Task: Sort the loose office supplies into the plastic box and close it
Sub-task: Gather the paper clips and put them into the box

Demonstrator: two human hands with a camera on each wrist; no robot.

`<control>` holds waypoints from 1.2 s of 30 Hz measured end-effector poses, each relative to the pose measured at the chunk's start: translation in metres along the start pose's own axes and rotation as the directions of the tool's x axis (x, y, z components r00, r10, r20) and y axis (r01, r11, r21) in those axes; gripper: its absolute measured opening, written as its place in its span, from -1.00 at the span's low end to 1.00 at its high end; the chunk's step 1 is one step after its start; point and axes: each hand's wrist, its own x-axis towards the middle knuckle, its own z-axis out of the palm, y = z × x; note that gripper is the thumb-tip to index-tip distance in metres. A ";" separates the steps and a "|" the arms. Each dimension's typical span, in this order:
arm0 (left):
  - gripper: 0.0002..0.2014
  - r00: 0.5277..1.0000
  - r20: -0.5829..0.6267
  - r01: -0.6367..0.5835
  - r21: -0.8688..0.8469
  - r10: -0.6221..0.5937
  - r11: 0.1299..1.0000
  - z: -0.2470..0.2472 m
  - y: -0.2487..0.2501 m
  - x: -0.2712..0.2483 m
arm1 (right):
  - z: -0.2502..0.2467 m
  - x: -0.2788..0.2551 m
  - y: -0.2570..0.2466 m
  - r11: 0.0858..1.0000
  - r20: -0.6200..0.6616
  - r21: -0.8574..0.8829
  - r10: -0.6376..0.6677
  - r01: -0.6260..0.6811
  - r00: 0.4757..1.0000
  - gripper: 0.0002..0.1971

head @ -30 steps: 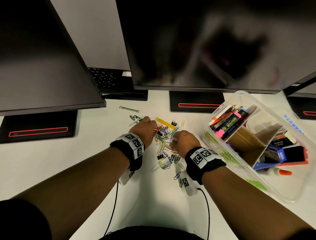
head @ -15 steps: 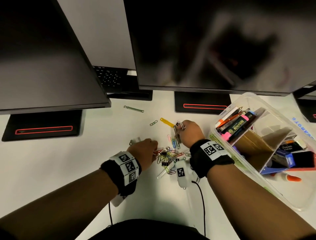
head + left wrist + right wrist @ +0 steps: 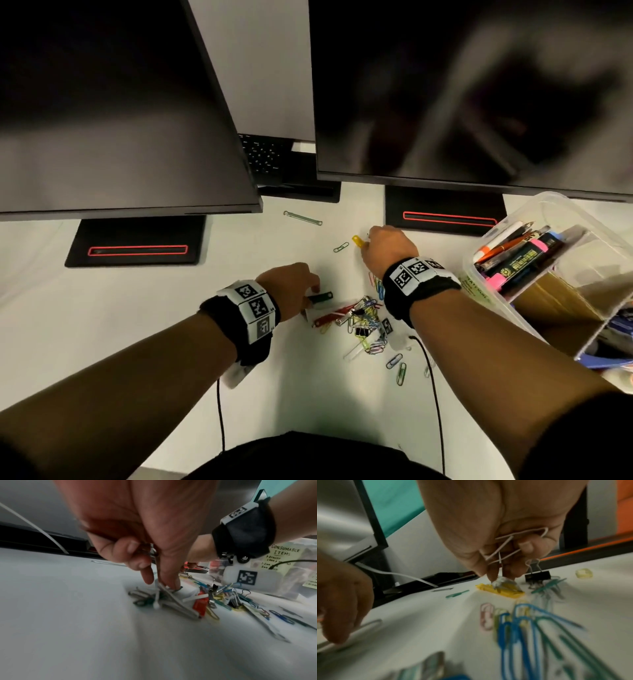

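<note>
Loose coloured paper clips and black binder clips (image 3: 363, 318) lie heaped on the white desk. My left hand (image 3: 313, 291) is at the heap's left edge beside a dark green clip (image 3: 320, 297). In the left wrist view this left hand (image 3: 161, 581) holds metal clips in curled fingers while its fingertips press on grey clips (image 3: 164, 599). My right hand (image 3: 366, 245) is further back at a yellow clip (image 3: 358, 241). In the right wrist view the right hand (image 3: 500, 576) keeps silver wire clips (image 3: 522, 538) curled in and pinches at the yellow clip (image 3: 501, 589). The clear plastic box (image 3: 479, 274) stands open at the right.
Two dark monitors overhang the desk; their black stands (image 3: 137, 246) (image 3: 445, 212) sit behind the clips. A long green fastener (image 3: 303, 218) and a green paper clip (image 3: 340, 247) lie apart near the back. Pens and highlighters (image 3: 520, 253) fill the box's near compartment. A black binder clip (image 3: 537, 576) stands beside my right fingers.
Both hands left the middle of the heap. The right hand moved back to the yellow clip; the left hand shifted to the heap's left edge. The heap now lies nearer me.
</note>
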 end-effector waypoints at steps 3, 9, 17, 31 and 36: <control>-0.69 0.996 -0.080 0.029 -0.056 -0.034 0.998 0.002 0.004 0.003 | 0.004 -0.002 0.002 0.996 -0.026 0.086 0.034 -0.031 0.999 -0.64; -0.51 0.983 -0.092 0.149 -0.107 -0.159 0.983 0.003 -0.005 0.001 | 0.005 -0.012 0.001 0.991 0.081 0.112 0.057 -0.066 0.995 -0.72; -0.66 0.997 0.008 0.076 0.017 -0.076 0.997 0.016 0.007 -0.004 | 0.023 -0.055 0.011 0.999 0.244 -0.040 0.008 0.002 0.970 -0.64; -0.85 0.975 -0.207 0.001 -0.384 -0.087 0.923 -0.014 0.019 -0.024 | -0.025 -0.098 0.017 0.899 0.143 0.423 0.054 -0.111 0.988 -0.67; -0.79 0.966 -0.254 -0.075 -0.481 -0.057 0.873 -0.036 0.040 -0.041 | -0.054 -0.109 0.018 0.796 0.119 0.592 0.066 -0.125 0.991 -0.89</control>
